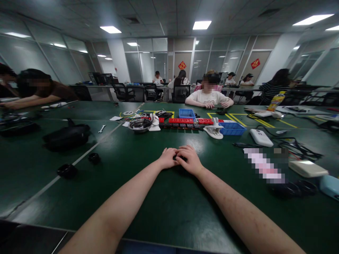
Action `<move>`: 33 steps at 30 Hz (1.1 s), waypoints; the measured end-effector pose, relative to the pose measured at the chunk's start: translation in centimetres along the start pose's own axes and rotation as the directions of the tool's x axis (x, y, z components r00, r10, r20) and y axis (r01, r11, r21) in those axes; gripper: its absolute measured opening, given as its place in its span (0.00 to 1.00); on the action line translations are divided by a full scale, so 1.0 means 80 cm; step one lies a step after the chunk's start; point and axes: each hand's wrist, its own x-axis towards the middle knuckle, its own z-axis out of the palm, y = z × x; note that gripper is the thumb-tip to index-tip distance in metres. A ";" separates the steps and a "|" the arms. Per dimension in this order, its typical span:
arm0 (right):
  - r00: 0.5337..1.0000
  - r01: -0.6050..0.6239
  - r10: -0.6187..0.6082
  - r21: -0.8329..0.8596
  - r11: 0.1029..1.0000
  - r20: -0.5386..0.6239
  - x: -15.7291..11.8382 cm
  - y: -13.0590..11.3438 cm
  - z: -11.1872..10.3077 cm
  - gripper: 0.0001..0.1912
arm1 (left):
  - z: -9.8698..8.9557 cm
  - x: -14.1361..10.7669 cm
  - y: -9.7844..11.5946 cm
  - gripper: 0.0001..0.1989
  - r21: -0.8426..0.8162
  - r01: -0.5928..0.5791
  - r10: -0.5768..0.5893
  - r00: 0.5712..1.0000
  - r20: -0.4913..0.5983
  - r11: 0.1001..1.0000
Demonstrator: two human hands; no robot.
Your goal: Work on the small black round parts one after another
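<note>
Both arms reach out over the green table (169, 201). My left hand (167, 158) and my right hand (190, 159) meet in the middle. Between them is a small dark object (176, 157), mostly covered by the fingers, so its kind does not show. The fingers of both hands curl round it from either side. The right fingers arch over its top and come close to the left fingertips. A dark shadow lies on the table just below the hands.
Beyond my hands stand a red power strip (182, 120), a white clamp (214, 129), blue bins (233, 128) and a metal bowl (139, 126). Leftward lie black rings (67, 170), a wrench (102, 128) and a black bag (67, 135). A white power bank (261, 137) lies right; a person (209, 93) sits opposite.
</note>
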 end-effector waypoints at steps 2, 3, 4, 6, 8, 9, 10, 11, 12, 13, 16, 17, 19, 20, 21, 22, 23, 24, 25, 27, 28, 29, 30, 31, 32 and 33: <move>1.000 0.010 -0.010 0.005 1.000 0.005 -0.002 -0.001 0.002 0.08 | 0.000 0.000 -0.001 0.20 -0.010 0.000 0.000 1.000 0.004 1.000; 1.000 0.014 -0.014 0.007 1.000 0.011 -0.003 -0.001 0.003 0.09 | -0.001 0.000 -0.001 0.20 -0.015 -0.001 0.001 1.000 0.004 1.000; 1.000 0.017 -0.017 0.011 1.000 0.019 -0.003 -0.001 0.003 0.10 | -0.001 -0.001 -0.001 0.20 -0.019 -0.003 0.003 1.000 0.004 1.000; 1.000 0.010 -0.010 0.023 1.000 0.020 -0.004 -0.001 0.004 0.11 | -0.002 -0.002 0.001 0.20 -0.024 -0.013 0.013 1.000 0.006 1.000; 1.000 -0.004 0.005 0.031 1.000 -0.019 -0.005 0.000 0.004 0.12 | -0.002 -0.003 0.004 0.22 -0.026 -0.020 0.020 1.000 0.001 0.999; 0.998 -0.014 0.016 0.030 0.999 -0.059 -0.006 0.000 0.004 0.14 | -0.002 -0.004 0.006 0.23 -0.027 -0.019 0.019 1.000 -0.007 0.999; 0.994 -0.030 0.032 0.022 0.999 -0.107 -0.006 0.001 0.004 0.18 | -0.003 -0.005 0.008 0.25 -0.027 -0.015 0.015 1.000 -0.017 1.000; 0.987 -0.051 0.051 0.009 0.999 -0.154 -0.007 0.003 0.005 0.23 | -0.003 -0.007 0.011 0.28 -0.028 -0.010 0.009 1.000 -0.030 1.000; 0.978 -0.078 0.075 -0.009 0.997 -0.194 -0.007 0.005 0.006 0.26 | -0.003 -0.008 0.013 0.30 -0.028 -0.005 0.004 0.999 -0.042 1.000; 0.970 -0.112 0.103 -0.028 0.993 -0.222 -0.007 0.007 0.008 0.29 | -0.003 -0.010 0.016 0.32 -0.028 0.001 -0.003 0.998 -0.057 1.000; 0.942 -0.248 0.225 -0.065 0.967 -0.247 -0.007 0.015 0.014 0.30 | -0.004 -0.013 0.022 0.32 -0.011 0.051 -0.052 0.991 -0.125 0.999; 0.932 -0.293 0.268 -0.070 0.954 -0.245 -0.007 0.017 0.015 0.29 | -0.003 -0.014 0.024 0.31 0.002 0.076 -0.075 0.986 -0.152 0.997; 0.916 -0.353 0.327 -0.081 0.932 -0.231 -0.007 0.020 0.017 0.26 | -0.002 -0.014 0.028 0.29 0.036 0.127 -0.118 0.973 -0.198 0.991; 0.914 -0.365 0.339 -0.088 0.927 -0.221 -0.006 0.021 0.018 0.25 | -0.001 -0.013 0.030 0.28 0.056 0.148 -0.133 0.968 -0.214 0.987; 0.916 -0.367 0.341 -0.096 0.925 -0.210 -0.006 0.021 0.018 0.23 | 0.000 -0.013 0.031 0.26 0.076 0.167 -0.146 0.963 -0.227 0.983; 0.920 -0.362 0.338 -0.102 0.926 -0.200 -0.005 0.020 0.018 0.21 | 0.001 -0.012 0.033 0.24 0.092 0.182 -0.157 0.959 -0.235 0.979; 0.923 -0.357 0.332 -0.106 0.928 -0.194 -0.005 0.019 0.018 0.18 | 0.002 -0.011 0.034 0.22 0.105 0.190 -0.161 0.958 -0.237 0.976; 0.925 -0.352 0.328 -0.109 0.930 -0.191 -0.004 0.017 0.018 0.17 | 0.003 -0.010 0.034 0.20 0.113 0.191 -0.161 0.959 -0.233 0.975; 0.926 -0.350 0.326 -0.111 0.930 -0.191 -0.004 0.016 0.018 0.15 | 0.004 -0.009 0.034 0.18 0.116 0.186 -0.157 0.962 -0.224 0.976; 0.928 -0.346 0.321 -0.115 0.931 -0.192 -0.003 0.014 0.018 0.13 | 0.005 -0.008 0.033 0.17 0.111 0.166 -0.141 0.970 -0.198 0.980; 0.929 -0.342 0.317 -0.115 0.933 -0.192 -0.002 0.014 0.018 0.13 | 0.005 -0.007 0.031 0.17 0.105 0.156 -0.135 0.973 -0.187 0.982; 0.931 -0.335 0.311 -0.114 0.935 -0.190 -0.002 0.013 0.018 0.12 | 0.006 -0.007 0.030 0.17 0.100 0.150 -0.131 0.975 -0.177 0.984; 0.935 -0.326 0.303 -0.112 0.939 -0.185 -0.002 0.013 0.018 0.12 | 0.006 -0.006 0.028 0.17 0.093 0.145 -0.128 0.977 -0.168 0.985; 0.939 -0.315 0.293 -0.109 0.943 -0.179 -0.003 0.013 0.017 0.12 | 0.006 -0.005 0.026 0.17 0.087 0.141 -0.126 0.979 -0.160 0.986; 0.944 -0.302 0.282 -0.105 0.948 -0.172 -0.003 0.013 0.017 0.12 | 0.006 -0.005 0.024 0.17 0.081 0.136 -0.123 0.981 -0.152 0.987; 0.949 -0.287 0.268 -0.099 0.953 -0.164 -0.003 0.014 0.016 0.12 | 0.006 -0.005 0.022 0.17 0.075 0.128 -0.117 0.983 -0.142 0.989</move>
